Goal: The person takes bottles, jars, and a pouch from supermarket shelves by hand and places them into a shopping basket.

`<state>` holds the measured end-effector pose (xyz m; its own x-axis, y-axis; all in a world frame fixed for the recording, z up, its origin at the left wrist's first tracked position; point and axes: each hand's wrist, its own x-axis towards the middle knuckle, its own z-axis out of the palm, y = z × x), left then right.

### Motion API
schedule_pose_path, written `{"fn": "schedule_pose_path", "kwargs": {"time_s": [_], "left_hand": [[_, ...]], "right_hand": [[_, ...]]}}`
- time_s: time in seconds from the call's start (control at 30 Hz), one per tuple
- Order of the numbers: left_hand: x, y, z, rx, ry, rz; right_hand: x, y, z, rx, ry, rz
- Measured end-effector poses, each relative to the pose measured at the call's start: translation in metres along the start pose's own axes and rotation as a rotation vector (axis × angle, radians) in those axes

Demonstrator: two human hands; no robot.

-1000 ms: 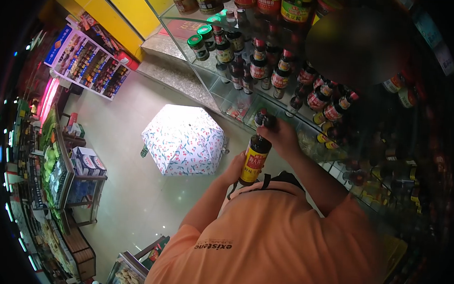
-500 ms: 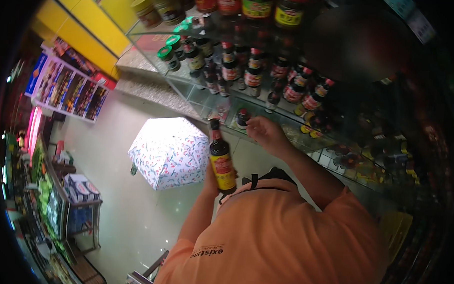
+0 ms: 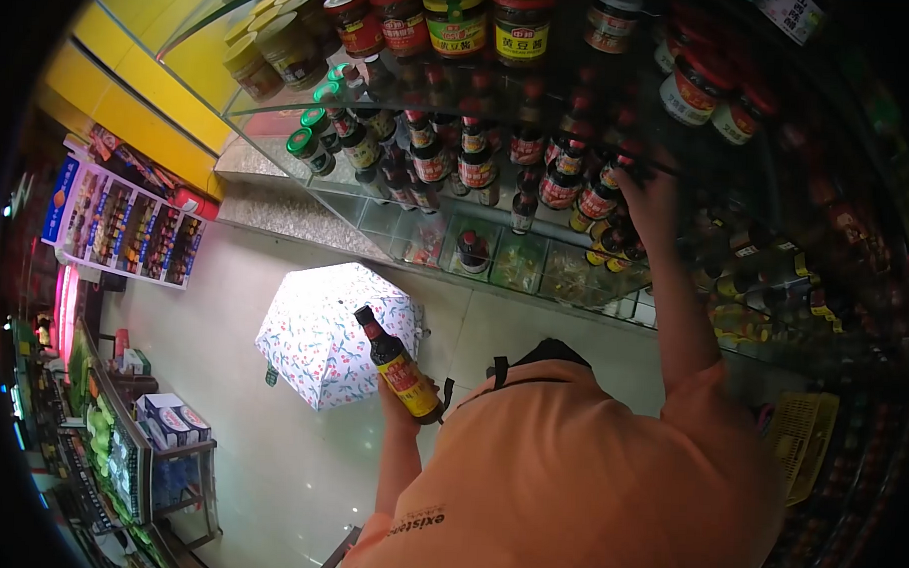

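Observation:
My left hand point(image 3: 398, 402) is closed around a dark sauce bottle point(image 3: 400, 367) with a yellow and red label. The bottle leans with its neck up and to the left, in front of my body. My right hand point(image 3: 655, 198) is stretched out to the glass shelf, beside several dark sauce bottles point(image 3: 596, 201) with red and white labels. Its fingertips are in shadow by a bottle neck, so I cannot see whether they grip it. A short dark bottle or jar point(image 3: 472, 251) stands in a low glass compartment.
Jars with red and yellow lids point(image 3: 522, 26) line the upper glass shelf point(image 3: 381, 91). An open flowered umbrella point(image 3: 318, 324) lies on the tiled floor. A snack rack point(image 3: 132, 208) and a vegetable stand point(image 3: 119, 443) are at left; a yellow basket point(image 3: 801, 446) is at right.
My right hand has moved from the low compartment up and right to the shelved bottles. The bottle in my left hand has shifted left and tilted more. The view has turned, showing more upper jars.

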<state>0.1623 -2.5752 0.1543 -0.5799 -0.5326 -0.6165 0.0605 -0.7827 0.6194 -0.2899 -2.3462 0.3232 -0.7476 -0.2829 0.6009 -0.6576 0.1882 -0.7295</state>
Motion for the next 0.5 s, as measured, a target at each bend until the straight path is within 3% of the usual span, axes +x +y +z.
{"fn": "schedule_pose_path", "kwargs": {"time_s": [0.03,0.1,0.23,0.43,0.5], "left_hand": [[0.000,-0.001,0.002,-0.021,-0.007,0.006],[-0.005,0.000,0.009,-0.018,-0.003,0.004],[-0.004,-0.006,0.005,-0.008,0.001,-0.004],[-0.003,-0.014,-0.003,0.002,-0.026,-0.048],[0.003,-0.019,-0.006,-0.009,-0.049,-0.064]], "right_hand": [[0.002,0.010,0.003,0.000,0.003,-0.001],[-0.002,0.032,0.013,0.056,-0.069,0.221],[-0.013,0.051,0.023,-0.222,-0.068,0.195],[-0.043,0.046,0.008,-0.008,0.010,0.191],[-0.062,0.048,-0.002,0.113,-0.010,0.335]]}}
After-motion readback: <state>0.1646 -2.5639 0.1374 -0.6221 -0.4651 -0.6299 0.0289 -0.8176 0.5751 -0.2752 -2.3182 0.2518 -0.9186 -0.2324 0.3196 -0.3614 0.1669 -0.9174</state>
